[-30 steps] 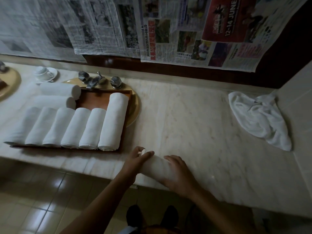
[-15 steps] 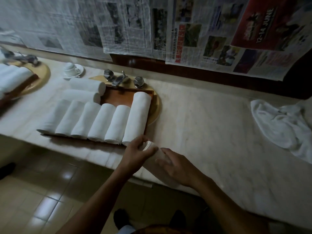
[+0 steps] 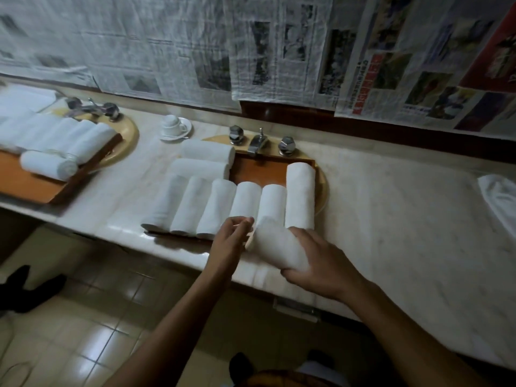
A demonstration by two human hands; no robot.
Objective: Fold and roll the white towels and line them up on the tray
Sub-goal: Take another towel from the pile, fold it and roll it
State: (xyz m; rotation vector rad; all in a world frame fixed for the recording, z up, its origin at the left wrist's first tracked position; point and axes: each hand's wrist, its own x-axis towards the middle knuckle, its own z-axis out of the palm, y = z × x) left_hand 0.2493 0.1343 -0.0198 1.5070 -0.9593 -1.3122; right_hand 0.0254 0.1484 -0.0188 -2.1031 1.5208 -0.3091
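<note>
The fingers (image 3: 303, 235) of the right hand (image 3: 318, 263) are clamped round a rolled towel (image 3: 276, 247), thumb underneath, carrying it clear of the worktop (image 3: 391, 219). The left hand (image 3: 231, 240) sits at the roll's far end with its fingers loosely curled and holding nothing; whether they touch the cloth I cannot tell. A second ago both hands were pressing this roll flat at the worktop's front edge; now it is up and over the near side of the tray (image 3: 259, 170), just in front of the row of rolled towels (image 3: 217, 208) lined up there. So the rolling looks finished and this is the placing step. Bare tray shows only behind the row, right of two crosswise rolls (image 3: 205, 160), which seems the likely spot. One loose towel (image 3: 498, 199) lies crumpled far to the right, not yet folded
</note>
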